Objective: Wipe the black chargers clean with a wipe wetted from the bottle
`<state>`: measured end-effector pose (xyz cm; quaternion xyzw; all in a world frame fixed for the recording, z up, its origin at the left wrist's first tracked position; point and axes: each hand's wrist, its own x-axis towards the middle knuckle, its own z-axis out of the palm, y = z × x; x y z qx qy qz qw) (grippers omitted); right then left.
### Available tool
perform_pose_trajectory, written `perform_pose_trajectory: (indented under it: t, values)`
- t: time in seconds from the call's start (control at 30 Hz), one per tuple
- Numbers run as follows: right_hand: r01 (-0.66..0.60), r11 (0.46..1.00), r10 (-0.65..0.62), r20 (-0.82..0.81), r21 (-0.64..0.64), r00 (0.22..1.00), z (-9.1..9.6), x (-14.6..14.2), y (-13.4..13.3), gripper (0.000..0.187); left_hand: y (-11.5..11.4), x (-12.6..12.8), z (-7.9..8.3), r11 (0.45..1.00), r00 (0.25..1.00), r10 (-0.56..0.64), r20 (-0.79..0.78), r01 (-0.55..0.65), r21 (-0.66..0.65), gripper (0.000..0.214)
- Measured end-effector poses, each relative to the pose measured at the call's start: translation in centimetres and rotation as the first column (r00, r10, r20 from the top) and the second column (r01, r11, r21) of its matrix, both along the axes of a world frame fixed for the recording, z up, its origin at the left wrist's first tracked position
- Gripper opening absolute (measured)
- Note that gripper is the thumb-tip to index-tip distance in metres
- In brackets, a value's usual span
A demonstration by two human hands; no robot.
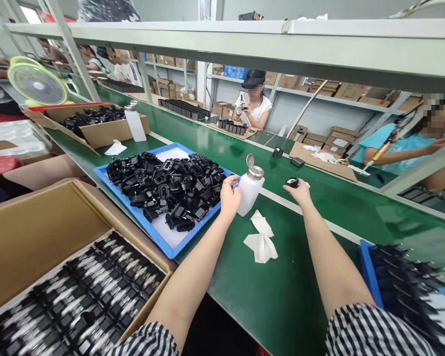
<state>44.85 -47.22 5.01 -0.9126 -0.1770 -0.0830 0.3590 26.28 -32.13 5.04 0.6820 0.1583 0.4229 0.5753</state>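
My left hand [230, 194] is at the left side of a white dispenser bottle [248, 194] with a metal top, its fingers closed against it. The bottle's round lid stands flipped up. My right hand [301, 192], over the green belt, pinches a small black plastic part [291, 183] with something pale on its upper face. Between my forearms, two crumpled white wipes [261, 247] lie on the green surface. Left of the bottle, a blue tray [172, 251] holds a heap of black plastic parts [170, 185].
An open carton [44, 207] with rows of black parts stands at lower left. Another blue tray [371, 277] is at lower right. Farther left are a parts box [107, 133], a second bottle [135, 123] and a fan [39, 84]. A shelf beam [244, 42] crosses above; people work opposite.
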Motion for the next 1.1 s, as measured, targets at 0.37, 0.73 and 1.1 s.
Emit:
perform_pose_trajectory:
  t: [0.37,0.73,1.1]
  values:
    - [-0.404,0.826,0.156,0.530,0.392,0.834,4.8,-16.2,0.1,0.044,-6.7,-4.8,6.8,0.845,0.966,-0.210,-0.153,0.258,0.468,0.040]
    - [-0.223,0.926,0.142,-0.269,-0.303,0.953,1.0,-19.6,-3.0,0.038,0.0,-12.0,0.4,0.773,0.773,-0.120,-0.623,0.466,0.430,0.021]
    - [-0.193,0.910,0.210,0.005,-0.367,0.978,1.0,-23.3,1.1,0.018,0.6,-12.4,-2.3,0.807,0.652,-0.203,-0.731,0.534,0.253,0.029]
